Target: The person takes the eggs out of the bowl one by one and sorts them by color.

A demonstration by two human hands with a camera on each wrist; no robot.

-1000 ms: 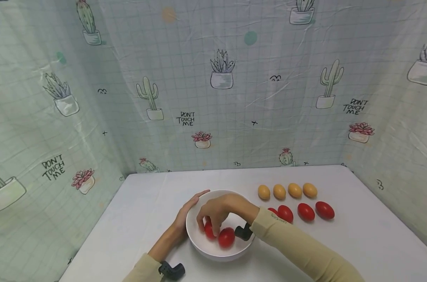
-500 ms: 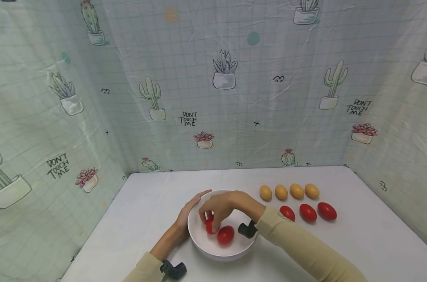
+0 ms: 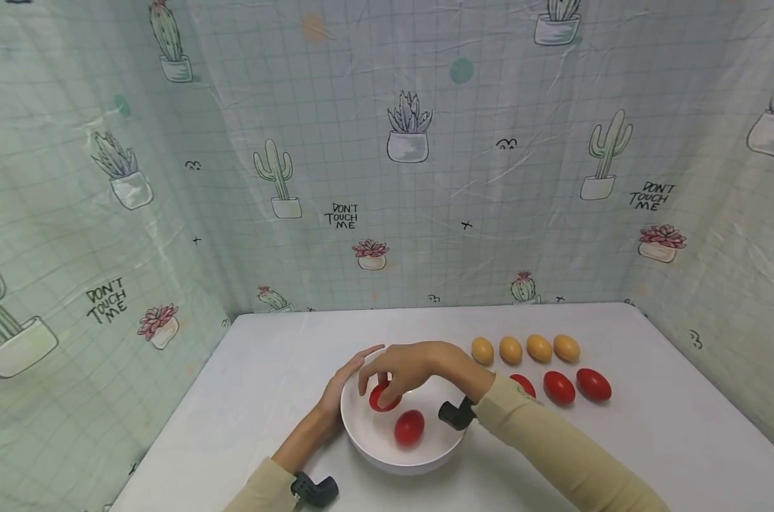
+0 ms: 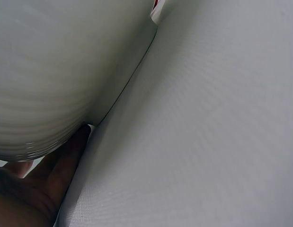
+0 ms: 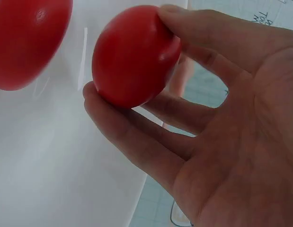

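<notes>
A white bowl [image 3: 399,467] stands on the table, and my left hand [image 3: 335,391] rests along its left side. In the left wrist view the fingers of the left hand [image 4: 56,179] touch the bowl's lower outer wall [image 4: 51,71]. Over the bowl, my right hand [image 3: 407,364] holds a red egg-shaped piece [image 3: 381,407] between thumb and fingertips. The right wrist view shows that red piece [image 5: 134,56] smooth and shiny, gripped by the right hand [image 5: 241,137]. A second red egg-shaped piece [image 3: 409,429] lies loose inside the bowl.
On the white table [image 3: 284,370], right of the bowl, several yellow egg-shaped pieces [image 3: 539,348] stand in a row. In front of them lie red ones [image 3: 559,388], one partly behind the right sleeve [image 3: 540,441]. A cactus-print cloth [image 3: 323,270] encloses the table's back and sides.
My right hand has moved up and slightly toward the far side of the bowl, with the red egg-shaped piece in its fingers. The left hand stays at the bowl.
</notes>
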